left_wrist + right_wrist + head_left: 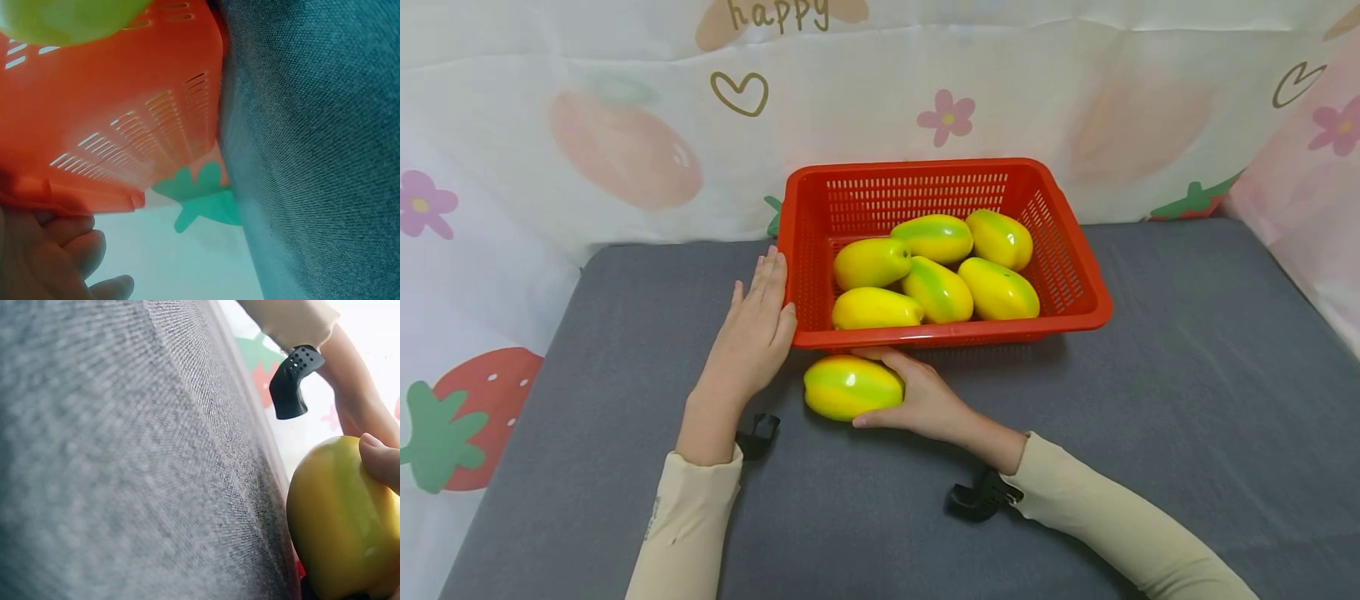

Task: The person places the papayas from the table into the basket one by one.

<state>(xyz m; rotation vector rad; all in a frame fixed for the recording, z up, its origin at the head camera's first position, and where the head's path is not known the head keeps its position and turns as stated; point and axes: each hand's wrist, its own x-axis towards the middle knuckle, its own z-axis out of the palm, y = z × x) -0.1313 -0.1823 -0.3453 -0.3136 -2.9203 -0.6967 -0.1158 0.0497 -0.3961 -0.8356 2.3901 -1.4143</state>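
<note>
My right hand grips a yellow-green mango just in front of the red plastic basket, thumb on the near side and fingers on the far side. The right wrist view shows this mango close up with the thumb on its skin. Against the basket's left side rests my left hand, its fingers straight along the rim. In the left wrist view, the left fingers touch the basket's rim. Several more mangoes lie inside the basket, mostly toward its front and right.
The basket stands toward the back of a table with a grey cloth. Behind it hangs a pale curtain printed with fruit, flowers and hearts. Black wrist mounts show at both cuffs.
</note>
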